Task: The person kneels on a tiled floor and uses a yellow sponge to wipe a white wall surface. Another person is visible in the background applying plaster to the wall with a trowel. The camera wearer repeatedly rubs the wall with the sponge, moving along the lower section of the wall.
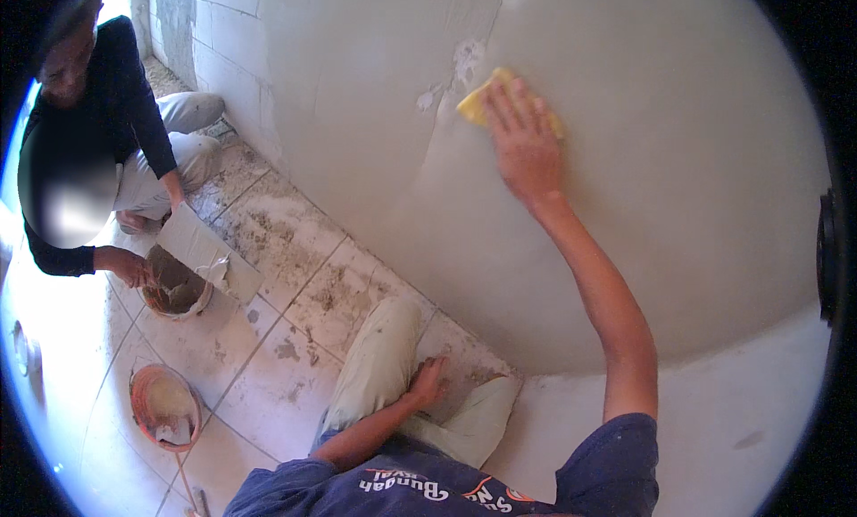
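My right hand (527, 151) is stretched up against the plastered wall (696, 169), its fingers lying over a yellow sponge (478, 106). The sponge is pressed to the grey plaster, and part of it is hidden under my palm. Low down between my bent legs (384, 347), my left hand (430, 380) rests near the knee with nothing seen in it. Its fingers are partly stretched out. Left of the sponge, a rough pale patch (467, 60) and an uneven seam mark the plaster.
At left a co-worker in a dark top sits by a bucket of grey mortar (174, 285), holding a flat pale board (210, 254). Nearer me stands an orange bucket (143, 405) with murky water and a pale object. Mortar crumbs (295, 249) litter the tiles along the wall.
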Demonstrator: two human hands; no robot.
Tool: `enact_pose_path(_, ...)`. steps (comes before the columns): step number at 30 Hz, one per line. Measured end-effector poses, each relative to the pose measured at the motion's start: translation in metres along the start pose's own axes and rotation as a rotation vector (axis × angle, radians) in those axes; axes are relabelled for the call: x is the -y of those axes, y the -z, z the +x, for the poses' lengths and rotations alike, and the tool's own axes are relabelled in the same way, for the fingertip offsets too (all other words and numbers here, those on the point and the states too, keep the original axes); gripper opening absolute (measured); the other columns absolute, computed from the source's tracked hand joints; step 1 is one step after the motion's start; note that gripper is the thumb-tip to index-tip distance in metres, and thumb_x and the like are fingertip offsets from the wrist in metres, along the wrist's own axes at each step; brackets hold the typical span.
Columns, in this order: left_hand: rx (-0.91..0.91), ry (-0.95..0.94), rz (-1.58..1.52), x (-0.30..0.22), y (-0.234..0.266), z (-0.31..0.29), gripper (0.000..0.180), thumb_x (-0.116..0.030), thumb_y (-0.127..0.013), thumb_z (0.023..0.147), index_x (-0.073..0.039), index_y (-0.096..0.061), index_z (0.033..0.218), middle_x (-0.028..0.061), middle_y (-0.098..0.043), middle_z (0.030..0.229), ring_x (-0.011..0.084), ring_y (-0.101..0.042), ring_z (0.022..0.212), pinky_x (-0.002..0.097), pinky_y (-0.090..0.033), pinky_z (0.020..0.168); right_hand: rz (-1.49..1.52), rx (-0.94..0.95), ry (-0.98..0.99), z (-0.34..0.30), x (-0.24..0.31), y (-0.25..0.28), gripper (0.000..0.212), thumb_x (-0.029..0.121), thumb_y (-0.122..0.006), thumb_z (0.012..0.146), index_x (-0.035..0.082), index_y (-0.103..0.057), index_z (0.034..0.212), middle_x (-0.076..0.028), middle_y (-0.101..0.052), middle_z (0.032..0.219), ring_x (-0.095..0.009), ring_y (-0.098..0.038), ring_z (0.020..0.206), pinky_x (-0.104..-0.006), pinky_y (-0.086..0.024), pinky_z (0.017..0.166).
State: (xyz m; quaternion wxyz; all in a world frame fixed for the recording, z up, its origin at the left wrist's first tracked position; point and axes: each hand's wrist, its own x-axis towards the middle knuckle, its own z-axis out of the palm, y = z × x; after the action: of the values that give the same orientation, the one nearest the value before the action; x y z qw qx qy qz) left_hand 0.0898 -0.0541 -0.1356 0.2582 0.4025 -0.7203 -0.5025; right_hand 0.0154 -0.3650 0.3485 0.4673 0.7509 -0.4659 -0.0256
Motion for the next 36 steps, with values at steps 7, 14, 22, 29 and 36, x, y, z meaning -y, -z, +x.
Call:
enact_pose_path(7,0.073,-0.113,-0.093,-0.003,-0.001,0.009,0.064,-0.018,-0.073,0.082,-0.006,-0.050,0.140,0.0251,-0.055,0.133,0.0454,-0.052,0.123,0.0508,-0.042,0.107,-0.169,0.175,-0.185,-0.139,-0.066,0.021,0.059,0.022,-0.054,0.096,0.012,-0.043,0.153,-0.013,-0.034,0.162,-0.041,-0.025,0.151,-0.0512,-0.028,0.118)
enact_pose_path(14,0.097,-0.043,-0.038,-0.021,0.021,-0.008,0.063,-0.017,-0.073,0.083,-0.005,-0.051,0.140,0.0263,-0.057,0.130,0.0448,-0.052,0.122,0.0507,-0.042,0.105,-0.197,-0.382,-0.581,-0.069,-0.141,0.064,0.059,0.032,-0.051,0.102,0.006,-0.042,0.153,-0.021,-0.035,0.160,-0.049,-0.022,0.149,-0.0621,-0.017,0.119)
enact_pose_path(22,0.154,-0.079,0.041,-0.025,0.032,-0.002,0.065,-0.016,-0.075,0.082,0.000,-0.049,0.139,0.0273,-0.056,0.130,0.0452,-0.052,0.122,0.0509,-0.042,0.105,-0.075,0.032,-0.553,-0.260,-0.065,0.020,0.060,0.037,-0.050,0.102,0.008,-0.042,0.154,-0.012,-0.035,0.162,-0.042,-0.025,0.150,-0.0586,-0.014,0.121)
enact_pose_path(29,0.078,-0.077,-0.025,-0.023,0.039,-0.018,0.062,-0.011,-0.072,0.084,0.000,-0.047,0.140,0.0275,-0.054,0.130,0.0458,-0.052,0.121,0.0513,-0.043,0.104,-0.327,-0.525,-0.839,-0.169,-0.213,0.096,0.059,0.034,-0.049,0.103,0.010,-0.038,0.156,-0.020,-0.030,0.163,-0.047,-0.018,0.151,-0.0636,-0.011,0.119)
enact_pose_path(36,0.103,-0.051,0.028,-0.029,0.026,-0.017,0.062,-0.012,-0.071,0.084,-0.002,-0.047,0.140,0.0275,-0.053,0.131,0.0468,-0.052,0.120,0.0521,-0.044,0.102,0.057,0.042,-0.234,-0.210,-0.005,0.001,0.057,0.025,-0.062,0.093,0.018,-0.050,0.149,-0.007,-0.046,0.155,-0.035,-0.034,0.146,-0.0549,-0.025,0.120)
